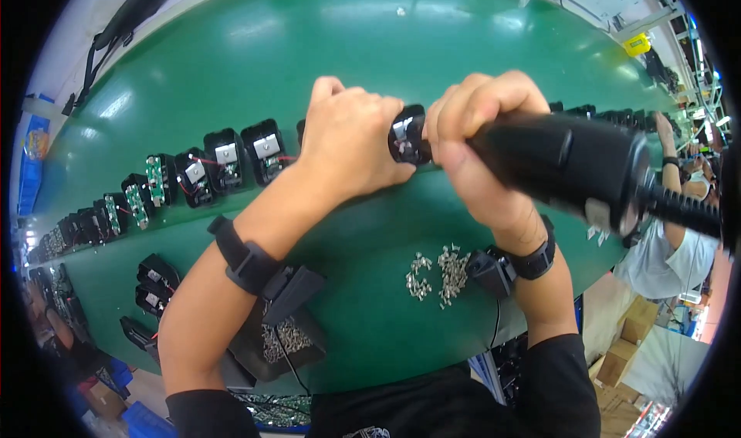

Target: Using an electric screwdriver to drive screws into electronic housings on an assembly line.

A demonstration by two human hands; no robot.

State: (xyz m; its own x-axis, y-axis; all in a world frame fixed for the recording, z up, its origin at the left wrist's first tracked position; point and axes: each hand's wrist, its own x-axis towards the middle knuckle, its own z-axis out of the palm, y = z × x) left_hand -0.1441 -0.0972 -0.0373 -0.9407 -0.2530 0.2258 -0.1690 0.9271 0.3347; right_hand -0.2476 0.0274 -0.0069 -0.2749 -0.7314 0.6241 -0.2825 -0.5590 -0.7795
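Head view: thumb and fingers of the left hand (347, 141) pinch a casing (407, 135); fingers of the right hand (482, 141) wrap a driver (567, 160). The casing is between the hands, over the green table (370, 44). Other casings (265, 152) line up to its left; screws (453, 276) lie in two piles.

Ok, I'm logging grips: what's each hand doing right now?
Left hand: closed, holding a rounded black plastic housing.
Right hand: closed around a black cylindrical power tool.
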